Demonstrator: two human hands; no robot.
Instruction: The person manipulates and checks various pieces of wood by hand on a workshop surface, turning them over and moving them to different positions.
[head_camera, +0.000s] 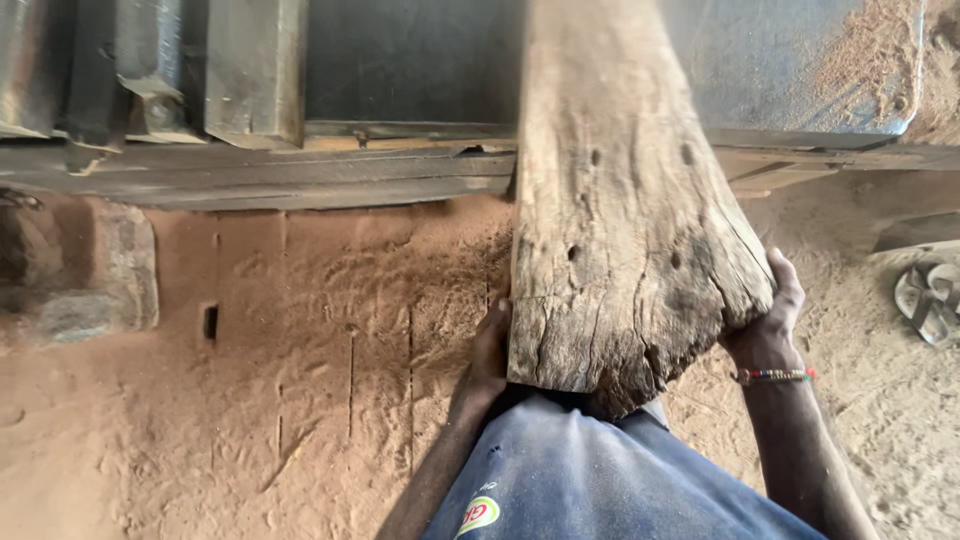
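We hold a heavy, weathered wooden beam (625, 230) by its near end, which rests against our waist; its far end lies up on the metal machine table (800, 70) ahead and runs out of view at the top. The wood is cracked, pitted with small holes, and ragged at the near end.

Our left hand (490, 350) presses against the beam's left lower edge, fingers wrapped on the wood as far as we can see; most of that hand is hidden behind the beam. Our right hand (770, 315) grips the right lower corner, fingers curled around and under it, with a beaded bracelet (775, 376) on the wrist.

In our judgement, the split, crumbling end could break away under the grip, or splinters could catch our bare fingers. The loose sawdust floor (250, 400) may also give poor footing under such a load.

Below the table runs a worn steel frame (250, 175). 1 sandal (930, 300) lies at the right, partly cut off. We cannot see the beam's far end, its underside, or what the machine is.
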